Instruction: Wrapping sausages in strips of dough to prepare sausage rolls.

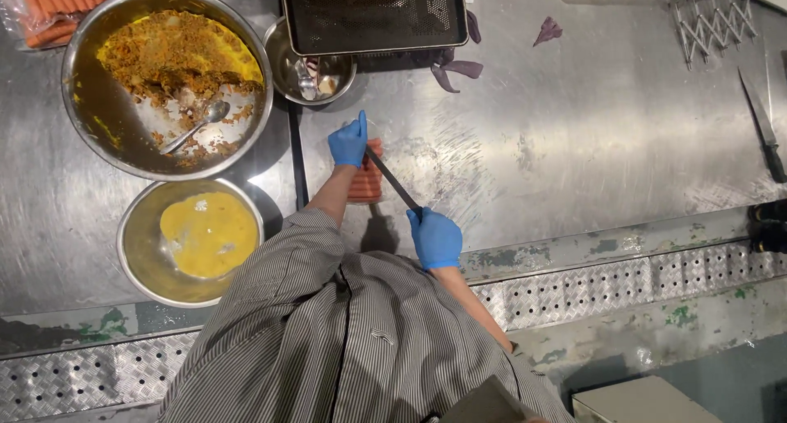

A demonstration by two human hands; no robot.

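Note:
A row of pinkish-orange sausages [366, 182] lies side by side on the steel table [574, 144]. My left hand [349, 141], in a blue glove, presses down on their far end with one finger raised. My right hand [435, 238], also gloved in blue, grips the handle of a dark knife [392, 183]. The blade runs diagonally from that hand up across the sausages toward my left hand. My striped sleeves cover the lower middle of the view.
A large steel bowl [90, 103] holds orange crumb mix and a spoon [195, 125]. A smaller bowl [135, 251] holds yellow beaten egg. A little bowl [287, 66], a dark perforated tray [373, 13], packed sausages [49, 9], a second knife [762, 128], a multi-wheel cutter [713, 17] and purple scraps [548, 31] lie about.

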